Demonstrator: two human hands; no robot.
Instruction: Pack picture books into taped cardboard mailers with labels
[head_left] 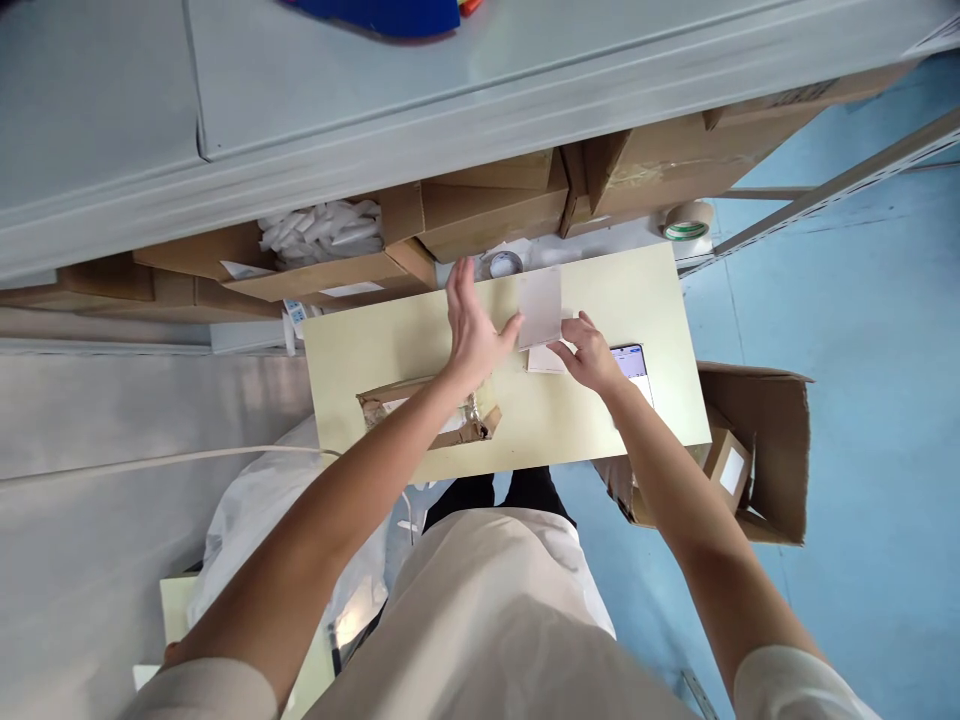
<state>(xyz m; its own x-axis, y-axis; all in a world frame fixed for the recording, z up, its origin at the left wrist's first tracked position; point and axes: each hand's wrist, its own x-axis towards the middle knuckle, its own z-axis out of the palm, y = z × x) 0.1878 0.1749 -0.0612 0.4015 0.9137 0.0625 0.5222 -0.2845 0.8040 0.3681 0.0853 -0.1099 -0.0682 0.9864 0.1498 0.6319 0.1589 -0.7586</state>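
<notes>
A pale, flat rectangular piece [540,305], like a small box or card, is at the middle of the cream table [637,290]. A second white piece [546,360] shows just below its near edge. My right hand [591,355] pinches the lower right corner of the pale piece between thumb and fingers. On the other side, my left hand [476,335] is open, its fingers raised and its thumb stretched to the piece's left edge. Whether that thumb touches it, I cannot tell.
A phone [634,370] lies right of my right hand. An opened cardboard package [375,405] lies partly under my left forearm. Behind stand cardboard boxes [495,215] and tape rolls [504,264] below a grey shelf [487,90]. An open carton [780,450] stands at the right.
</notes>
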